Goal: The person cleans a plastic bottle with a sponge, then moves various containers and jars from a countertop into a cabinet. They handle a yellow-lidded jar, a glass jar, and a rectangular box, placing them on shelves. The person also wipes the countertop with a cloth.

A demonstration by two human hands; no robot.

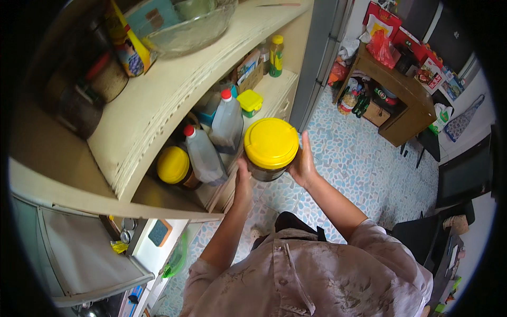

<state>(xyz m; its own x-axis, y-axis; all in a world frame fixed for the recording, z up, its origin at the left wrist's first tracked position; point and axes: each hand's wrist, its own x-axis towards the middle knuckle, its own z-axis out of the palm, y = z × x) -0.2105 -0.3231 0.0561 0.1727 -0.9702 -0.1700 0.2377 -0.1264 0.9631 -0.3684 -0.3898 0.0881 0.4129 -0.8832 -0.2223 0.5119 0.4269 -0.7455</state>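
Note:
Between my two hands is a large jar with a yellow screw lid (271,142) and a dark body. My left hand (242,185) presses against its near left side, while my right hand (304,164) cups the right side with the thumb raised. The jar is held in front of the shelf's edge, above the tiled floor. On the lower shelf just left of it stand two translucent plastic jugs with red caps, the nearer jug (204,158) and the farther jug (227,123). A similar yellow-lidded jar (174,165) sits deeper in the shelf's corner.
A small yellow-lidded green box (250,102) and a yellow-capped bottle (276,56) stand farther along the shelf. The upper shelf board (166,95) overhangs and carries a glass bowl (190,33). A grey refrigerator (321,59) adjoins the cabinet. A wooden cabinet (408,115) is across the floor.

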